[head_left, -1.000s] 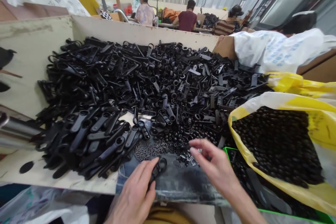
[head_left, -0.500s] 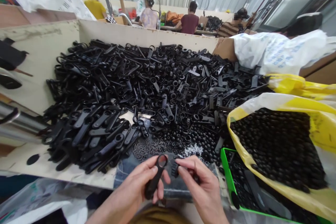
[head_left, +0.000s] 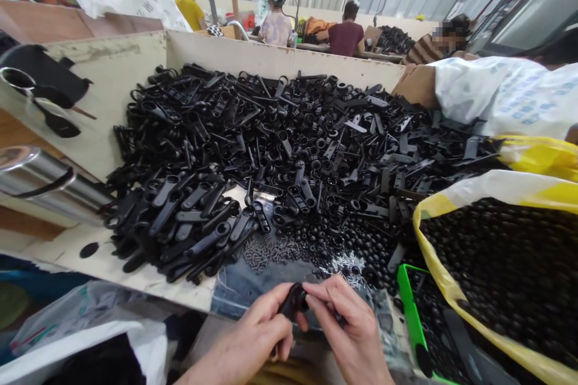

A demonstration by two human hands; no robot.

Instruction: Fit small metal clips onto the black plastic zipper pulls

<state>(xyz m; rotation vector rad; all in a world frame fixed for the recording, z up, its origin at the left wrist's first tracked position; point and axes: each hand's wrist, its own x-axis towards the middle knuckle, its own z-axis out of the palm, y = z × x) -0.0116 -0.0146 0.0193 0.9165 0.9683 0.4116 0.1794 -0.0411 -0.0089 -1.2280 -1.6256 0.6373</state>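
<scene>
My left hand (head_left: 255,331) grips a black plastic lever (head_left: 294,302), and most of the lever is hidden by my fingers. My right hand (head_left: 350,331) meets its ring end and pinches a small dark part, mostly hidden between the fingertips. Just beyond my hands, on a strip of worn denim (head_left: 239,286), lie a patch of tiny black screws (head_left: 266,251) and many black round beads (head_left: 336,246). Behind them rises a large heap of black plastic levers and fittings (head_left: 280,150).
A pale wooden bin wall (head_left: 275,60) backs the heap. A yellow-and-white bag of black beads (head_left: 456,204) and a green crate (head_left: 409,313) stand at right. A steel tube (head_left: 40,183) lies at left. Several co-workers (head_left: 345,36) sit beyond.
My hands have come closer together, and the right hand's small part is now at the lever's ring end. The lever no longer stands out clearly from my left hand. The whole view has shifted slightly.
</scene>
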